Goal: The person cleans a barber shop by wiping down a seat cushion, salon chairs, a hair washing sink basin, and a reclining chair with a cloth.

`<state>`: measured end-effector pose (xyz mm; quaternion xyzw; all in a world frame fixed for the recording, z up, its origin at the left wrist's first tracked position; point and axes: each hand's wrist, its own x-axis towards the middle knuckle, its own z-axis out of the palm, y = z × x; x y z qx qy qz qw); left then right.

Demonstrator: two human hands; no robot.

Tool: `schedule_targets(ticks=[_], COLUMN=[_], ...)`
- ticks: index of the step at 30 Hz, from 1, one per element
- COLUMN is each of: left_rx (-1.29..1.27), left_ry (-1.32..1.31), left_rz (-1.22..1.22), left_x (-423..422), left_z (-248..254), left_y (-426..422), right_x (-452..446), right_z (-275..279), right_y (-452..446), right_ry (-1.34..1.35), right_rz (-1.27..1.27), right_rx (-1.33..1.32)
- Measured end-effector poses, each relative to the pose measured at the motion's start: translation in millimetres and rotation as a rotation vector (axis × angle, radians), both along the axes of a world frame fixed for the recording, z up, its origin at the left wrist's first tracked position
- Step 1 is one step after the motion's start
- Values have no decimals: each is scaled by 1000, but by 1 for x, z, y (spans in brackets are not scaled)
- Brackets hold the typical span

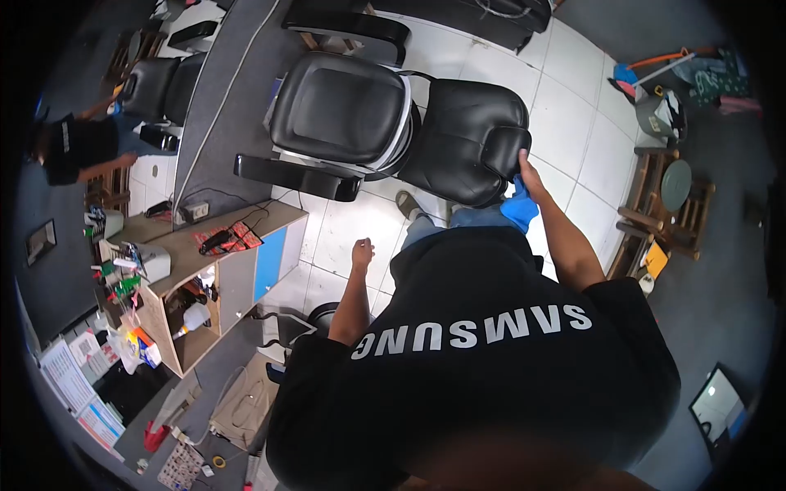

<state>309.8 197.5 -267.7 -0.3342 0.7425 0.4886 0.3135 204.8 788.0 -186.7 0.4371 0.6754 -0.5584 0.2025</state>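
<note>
At the end of the black reclined barber chair [344, 106], my right hand [530, 178] rests against the edge of the padded headrest [505, 153]. A bright blue cloth [520, 211] hangs bunched from this hand, its upper part hidden by the fingers. My left hand [363, 254] hangs in the air over the white floor, left of my body, with its fingers loosely curled and no object visible in it. The chair's near armrest [296, 176] lies beyond that hand, touching neither hand.
A counter [282, 217] on the left carries a black hair clipper [215, 240] on a red cloth. A large mirror [168, 106] reflects me and the chair. Wooden stools [655, 200] and a grey bin [661, 114] stand right. Another black seat [491, 16] is at the top.
</note>
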Motion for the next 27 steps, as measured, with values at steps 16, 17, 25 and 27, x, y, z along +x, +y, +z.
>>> schedule_targets(ticks=[16,17,25,27], left_rx=[-85,-131,-483,-510], left_ry=[188,239,694,765], left_rz=[186,189,-99,-166], left_x=[50,49,-45,-61], left_z=[52,56,224,248], left_y=[207,225,356,374], right_x=[-88,-86,-118,-130], right_z=[5,8,66,95], right_y=[52,51,34,25], right_ry=[22,-6,2,-27], right_rz=[300,307,419,465], right_rx=[-76,-76,-138,-182])
